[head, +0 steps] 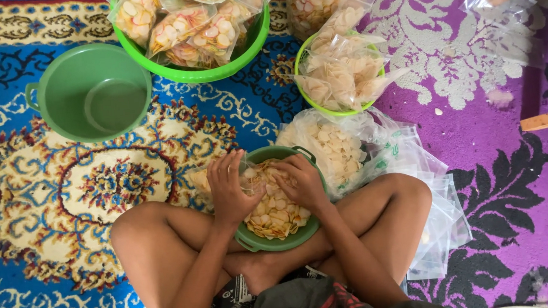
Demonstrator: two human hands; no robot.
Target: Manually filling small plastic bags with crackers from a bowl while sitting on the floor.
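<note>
Left hand (231, 188), right hand (301, 183): loosely curled over pale crackers in round green plastic lap bowl (274, 241) | empty green plastic basin (90, 91) well apart on bare carpet (44, 211) at left

Bowl in your lap (262, 241): you see dark green
Chips in it (277, 212): pale yellow and cream
Empty tub (54, 93): your soft green one
Big basin up top (199, 73): bright green
Bagged chips in the basin (179, 24): white with pink rims
Small bowl of bags (312, 102): lime green rim, cream chips
Rug on your left (21, 167): blue with cream and red swirls
Rug on your right (504, 175): purple with white and black leaves
</note>
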